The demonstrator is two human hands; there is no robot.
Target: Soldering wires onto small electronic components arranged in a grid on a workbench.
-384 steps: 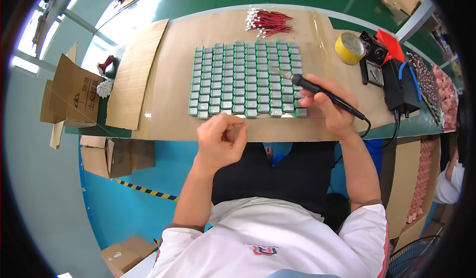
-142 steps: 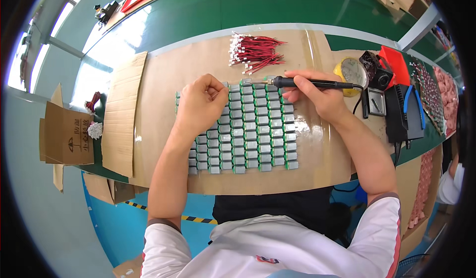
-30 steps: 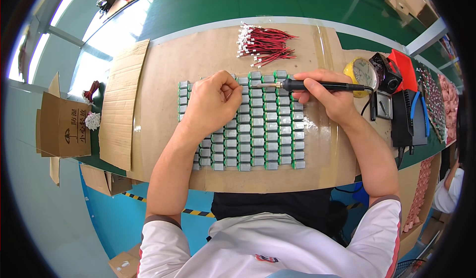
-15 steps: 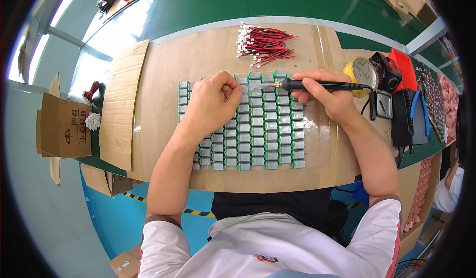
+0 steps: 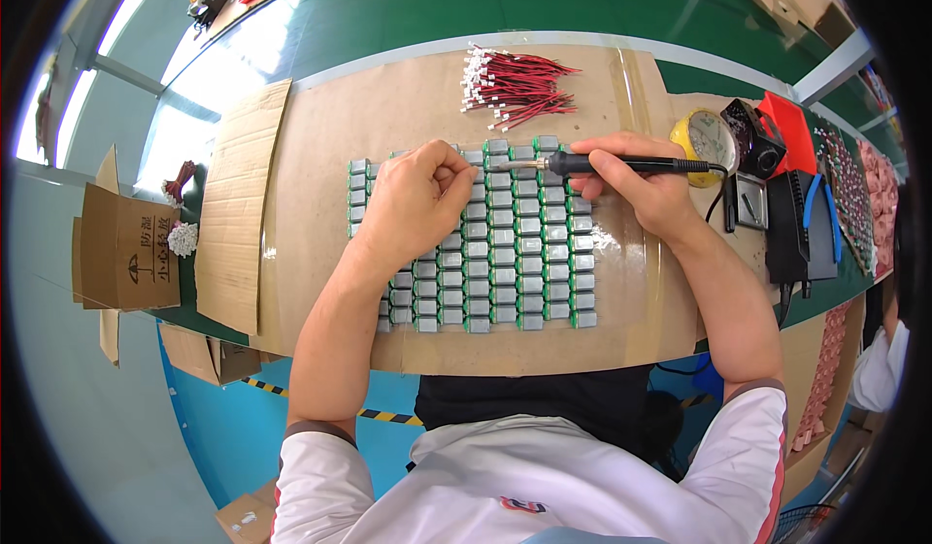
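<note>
My right hand (image 5: 646,187) grips a black soldering iron (image 5: 626,164) by its handle, fingers wrapped round it. The metal tip points left, over the upper rows of small grey-and-green electronic modules (image 5: 503,257) laid out in columns. My left hand (image 5: 416,204) rests over the left part of these rows, thumb and fingertips pinched close to the iron's tip. What the pinch holds is too small or hidden to make out. Beyond the modules lies a pile of red and black wires (image 5: 524,90) with white connectors.
Brown cardboard (image 5: 320,146) covers the worktable. On the right stand a yellow tape roll (image 5: 684,141), a red bin (image 5: 788,134), a black soldering station (image 5: 798,224) and blue-handled pliers (image 5: 833,219). An open carton (image 5: 126,243) and white-tipped wire bundles (image 5: 182,237) sit at the left.
The pale haze about the iron's tip has thinned, and the tip shows more plainly. The iron has shifted very slightly; my left hand has hardly moved.
</note>
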